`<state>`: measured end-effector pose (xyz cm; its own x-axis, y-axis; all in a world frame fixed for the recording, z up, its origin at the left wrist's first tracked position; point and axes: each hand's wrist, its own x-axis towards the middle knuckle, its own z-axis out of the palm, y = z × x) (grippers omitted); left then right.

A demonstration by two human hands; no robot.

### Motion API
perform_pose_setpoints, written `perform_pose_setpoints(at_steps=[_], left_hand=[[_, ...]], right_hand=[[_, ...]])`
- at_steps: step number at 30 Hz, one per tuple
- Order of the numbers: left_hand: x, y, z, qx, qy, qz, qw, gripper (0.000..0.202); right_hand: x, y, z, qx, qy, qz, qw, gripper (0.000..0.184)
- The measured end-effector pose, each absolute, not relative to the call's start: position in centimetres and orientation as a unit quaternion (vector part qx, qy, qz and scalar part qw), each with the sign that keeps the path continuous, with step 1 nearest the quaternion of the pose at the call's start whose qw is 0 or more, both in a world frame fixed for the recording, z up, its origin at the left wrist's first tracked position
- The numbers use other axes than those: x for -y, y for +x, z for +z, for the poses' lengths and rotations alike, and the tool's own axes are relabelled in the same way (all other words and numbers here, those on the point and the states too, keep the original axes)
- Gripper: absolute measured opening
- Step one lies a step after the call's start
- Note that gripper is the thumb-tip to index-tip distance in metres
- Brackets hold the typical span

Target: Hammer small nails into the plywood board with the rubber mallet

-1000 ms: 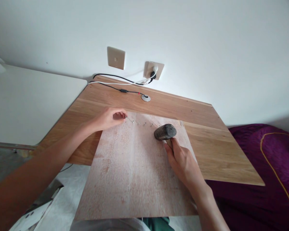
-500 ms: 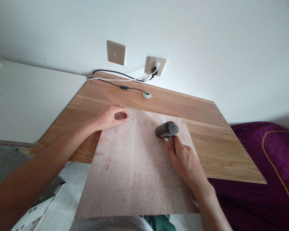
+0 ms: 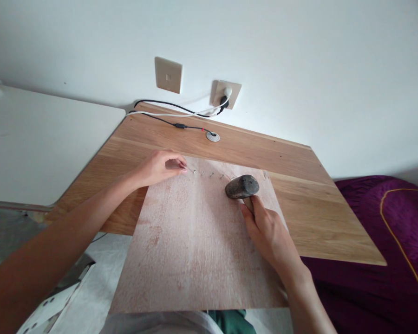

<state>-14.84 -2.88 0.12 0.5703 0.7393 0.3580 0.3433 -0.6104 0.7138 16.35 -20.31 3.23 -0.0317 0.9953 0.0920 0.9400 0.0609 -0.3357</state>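
Right grip was clamped around the handle of a hammer, with the thumb along the near side of the shaft. The dark, cylindrical hammer head was positioned over the upper right part of a pale board; contact between head and board could not be determined.

Left grip was located at the board's far left corner, with thumb and forefinger bent toward each other at the tips. Whether the fingertips were closed on a small item could not be determined.

A row of small nails stood along the far edge of the board, between the left fingertips and the hammer head. The nail nearest the left grip was just beside the fingertips. The right end of the row adjoined the hammer head.

The board lay on a wooden worktop and projected past its near edge toward the person. Behind the board, a black cable ran to a round grommet set in the worktop. A wall socket held a white plug and a black plug. Purple fabric with yellow piping was situated to the right of the worktop.
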Motion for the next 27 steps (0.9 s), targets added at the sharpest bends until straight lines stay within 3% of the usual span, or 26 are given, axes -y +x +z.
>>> perform_pose_setpoints(at_steps=[14,23,27], left_hand=[[2.2,-15.3,0.0,-0.272,0.855,0.326,0.296,0.016],[2.7,-14.8,-0.8,-0.285,0.852,0.352,0.261,0.005],[3.1,-14.5,-0.9,-0.319,0.829,0.364,0.279,0.021]], right_hand=[[20.2,15.7,4.1,0.697,-0.691,0.107,0.158,0.030],[16.2,10.2,8.4,0.764,-0.613,0.098,0.174,0.018],[14.5,8.1,9.4,0.777,-0.602,0.095,0.157,0.019]])
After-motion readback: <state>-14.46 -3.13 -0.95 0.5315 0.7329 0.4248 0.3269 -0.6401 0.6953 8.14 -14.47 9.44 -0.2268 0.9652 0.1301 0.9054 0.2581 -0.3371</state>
